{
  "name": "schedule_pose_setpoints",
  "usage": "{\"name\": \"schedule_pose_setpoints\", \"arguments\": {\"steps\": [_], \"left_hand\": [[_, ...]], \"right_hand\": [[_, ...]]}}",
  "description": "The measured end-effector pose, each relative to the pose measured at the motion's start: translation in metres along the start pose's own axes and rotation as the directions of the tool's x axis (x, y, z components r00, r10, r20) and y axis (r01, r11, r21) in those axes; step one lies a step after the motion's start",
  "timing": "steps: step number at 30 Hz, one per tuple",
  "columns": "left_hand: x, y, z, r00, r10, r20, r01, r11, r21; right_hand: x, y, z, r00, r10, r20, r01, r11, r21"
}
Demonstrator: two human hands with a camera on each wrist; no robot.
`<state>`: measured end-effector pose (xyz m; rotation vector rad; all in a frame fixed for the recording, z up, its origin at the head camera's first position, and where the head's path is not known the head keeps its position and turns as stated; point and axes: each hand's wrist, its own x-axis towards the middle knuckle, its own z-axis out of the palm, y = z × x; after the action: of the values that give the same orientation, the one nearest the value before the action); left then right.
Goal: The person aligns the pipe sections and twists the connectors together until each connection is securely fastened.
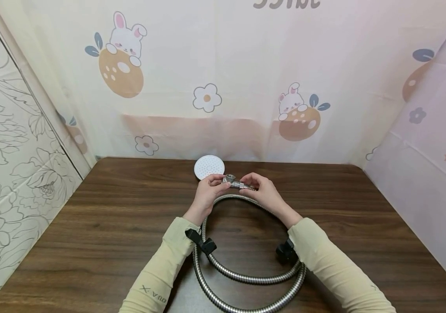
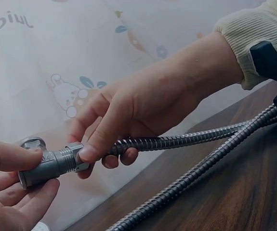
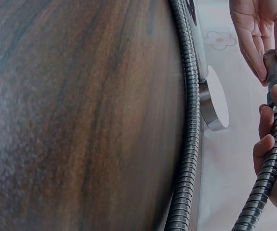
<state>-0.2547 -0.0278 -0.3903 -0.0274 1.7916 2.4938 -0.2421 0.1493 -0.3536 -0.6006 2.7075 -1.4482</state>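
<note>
My left hand (image 1: 206, 194) holds a grey metal T-shaped pipe fitting (image 2: 38, 172) between thumb and fingers, its short side opening facing up. My right hand (image 1: 267, 193) pinches the metal nut (image 2: 74, 146) at the end of a flexible shower hose (image 1: 256, 280). Nut and fitting meet in line, and some of the fitting's thread shows beside the nut. In the right wrist view the hose (image 3: 261, 192) runs down from the right fingers. On the table the rest of it lies in wide loops between my forearms. The inside of the joint is hidden.
A shower head (image 1: 209, 168) with a white round face stands at the back of the brown wooden table (image 1: 109, 226), just beyond my left hand. A printed curtain (image 1: 168, 78) hangs behind the table's far edge. Wrist camera straps (image 1: 201, 241) sit close to the hose loops.
</note>
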Motion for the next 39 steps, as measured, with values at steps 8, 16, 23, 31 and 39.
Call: {"name": "schedule_pose_setpoints", "arguments": {"steps": [8,16,23,31,39], "left_hand": [[0.0,0.0,-0.001,1.0,0.004,0.006,-0.004,1.0,-0.001],[-0.001,0.001,-0.001,1.0,0.006,0.004,-0.006,1.0,-0.003],[-0.001,0.002,0.0,1.0,0.005,-0.002,-0.005,1.0,0.005],[0.0,0.001,0.0,1.0,0.001,-0.002,-0.001,1.0,0.008],[-0.001,-0.001,0.0,1.0,-0.006,-0.003,0.006,1.0,0.002]], "right_hand": [[0.012,0.034,0.005,1.0,0.001,-0.013,-0.002,0.998,-0.061],[0.013,0.033,0.007,0.999,-0.021,-0.024,0.022,1.0,0.015],[0.013,0.032,0.005,1.0,0.007,-0.007,-0.007,1.0,0.007],[0.013,0.033,0.005,1.0,0.017,0.008,-0.017,1.0,-0.004],[0.013,0.035,0.007,1.0,-0.012,0.004,0.013,0.999,-0.032]]}}
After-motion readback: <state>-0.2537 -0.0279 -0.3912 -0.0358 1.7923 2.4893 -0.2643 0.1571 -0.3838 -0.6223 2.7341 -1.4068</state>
